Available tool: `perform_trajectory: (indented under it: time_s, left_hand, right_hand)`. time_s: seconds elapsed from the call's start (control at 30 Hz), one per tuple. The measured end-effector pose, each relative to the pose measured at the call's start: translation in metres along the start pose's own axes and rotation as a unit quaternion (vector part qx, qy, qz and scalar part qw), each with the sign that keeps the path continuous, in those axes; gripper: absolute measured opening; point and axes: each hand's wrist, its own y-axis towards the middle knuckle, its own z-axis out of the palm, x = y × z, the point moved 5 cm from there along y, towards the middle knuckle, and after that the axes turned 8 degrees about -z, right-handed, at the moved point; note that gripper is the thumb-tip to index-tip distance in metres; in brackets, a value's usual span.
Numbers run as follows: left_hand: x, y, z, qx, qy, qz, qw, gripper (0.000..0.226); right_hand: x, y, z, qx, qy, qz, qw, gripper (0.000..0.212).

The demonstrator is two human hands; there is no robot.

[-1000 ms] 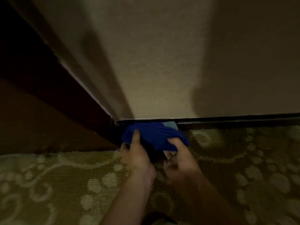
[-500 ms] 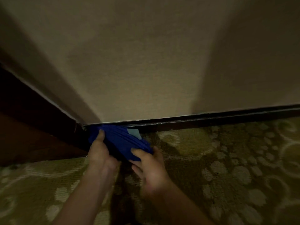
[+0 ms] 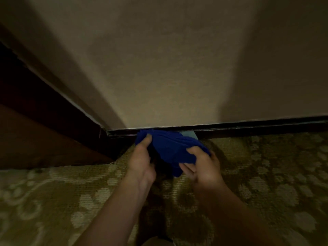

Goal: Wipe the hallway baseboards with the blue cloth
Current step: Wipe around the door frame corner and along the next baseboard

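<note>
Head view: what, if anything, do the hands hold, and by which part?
Both hold the bunched blue cloth: left hand its left end, right hand its right.

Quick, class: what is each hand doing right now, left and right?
Left hand: grips the blue cloth, thumb on top.
Right hand: grips the same cloth's near edge.

bare forearms (image 3: pixel 124 201), no sleeves
</note>
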Motion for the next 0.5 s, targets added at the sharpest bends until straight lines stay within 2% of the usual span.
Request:
perform_trajectory:
  time_s: [0.1, 0.2, 0.3, 0.4, 0.47, 0.5]
  left_hand:
    - [-0.022, 0.002, -0.019, -0.036, -0.07, 0.018, 0.997, 0.029]
    - [-0.035, 0.008, -0.024, 0.02, -0.1, -0.009, 0.995, 0.042]
    - [-0.029, 0.009, -0.019, 0.01, -0.114, -0.026, 0.993, 0.043]
    - [-0.011, -0.002, -0.001, -0.008, -0.083, -0.027, 0.996, 0.029]
    - [-0.008, -0.004, -0.001, -0.025, -0.066, -0.026, 0.997, 0.021]
    - [-0.01, -0.005, -0.004, -0.037, -0.06, -0.025, 0.997, 0.017]
  right_hand:
    - [-0.017, -0.008, 0.031, 0.083, -0.052, -0.016, 0.995, 0.053]
    - [-0.036, -0.023, 0.061, 0.144, -0.118, -0.058, 0.981, 0.038]
    - [-0.035, -0.021, 0.05, 0.103, -0.108, -0.049, 0.988, 0.033]
    - [-0.018, -0.009, 0.024, 0.026, -0.05, -0.048, 0.997, 0.041]
    - [-0.019, -0.005, 0.016, -0.012, -0.067, -0.09, 0.994, 0.045]
    - [-0.021, -0.006, 0.018, -0.017, -0.088, -0.112, 0.99, 0.039]
